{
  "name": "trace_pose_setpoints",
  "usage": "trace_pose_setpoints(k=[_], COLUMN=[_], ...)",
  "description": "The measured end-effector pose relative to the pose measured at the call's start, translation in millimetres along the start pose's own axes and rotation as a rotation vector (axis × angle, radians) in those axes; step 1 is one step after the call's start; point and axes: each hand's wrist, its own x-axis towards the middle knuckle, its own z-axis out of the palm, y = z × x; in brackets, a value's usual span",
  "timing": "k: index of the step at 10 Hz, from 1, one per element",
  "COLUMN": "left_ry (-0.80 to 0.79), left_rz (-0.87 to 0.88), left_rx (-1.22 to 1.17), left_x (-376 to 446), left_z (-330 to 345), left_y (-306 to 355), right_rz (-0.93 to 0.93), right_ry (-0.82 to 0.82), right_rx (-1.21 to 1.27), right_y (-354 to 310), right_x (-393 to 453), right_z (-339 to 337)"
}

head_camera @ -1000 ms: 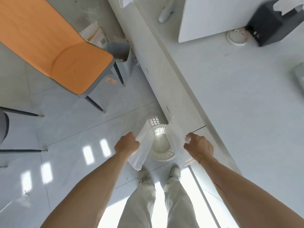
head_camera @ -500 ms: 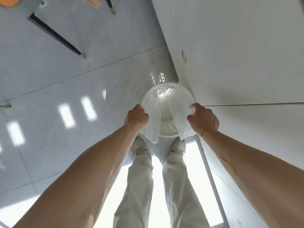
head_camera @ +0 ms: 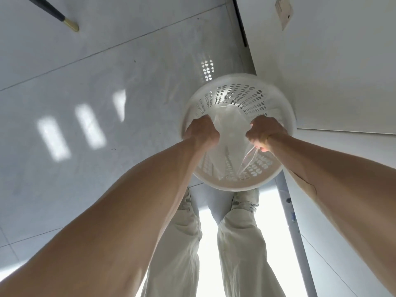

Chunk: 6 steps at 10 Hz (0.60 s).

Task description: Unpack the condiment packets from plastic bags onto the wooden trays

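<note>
A round white perforated basket [head_camera: 240, 97] stands on the floor in front of my feet, beside the white cabinet. My left hand [head_camera: 201, 131] and my right hand [head_camera: 264, 131] are both down inside its rim, each closed on an empty clear plastic bag [head_camera: 230, 127]. The bags hang crumpled between my fists into the basket. A strip of the right bag [head_camera: 248, 158] trails below my right hand. No condiment packets or wooden trays are in view.
The white cabinet front [head_camera: 332, 67] rises right next to the basket on the right. A black chair leg with a brass tip [head_camera: 64, 20] stands at the top left. Grey tiled floor [head_camera: 96, 103] spreads to the left.
I have bent down closer. Both hands dropped from above the basket into it, carrying the empty bags down inside.
</note>
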Motion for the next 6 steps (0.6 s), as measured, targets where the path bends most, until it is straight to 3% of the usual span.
trace_pose_setpoints(k=[2,6], left_ry=[0.017,0.045], left_rz=[-0.019,-0.022], left_rx=[0.016,0.209], left_x=[43,-5], left_z=[20,12], left_y=[1,7], right_rz=[-0.009,-0.032], right_ry=[0.06,0.104], right_rx=[-0.103,-0.176], right_y=[1,-1], right_x=[42,-10], right_z=[22,6])
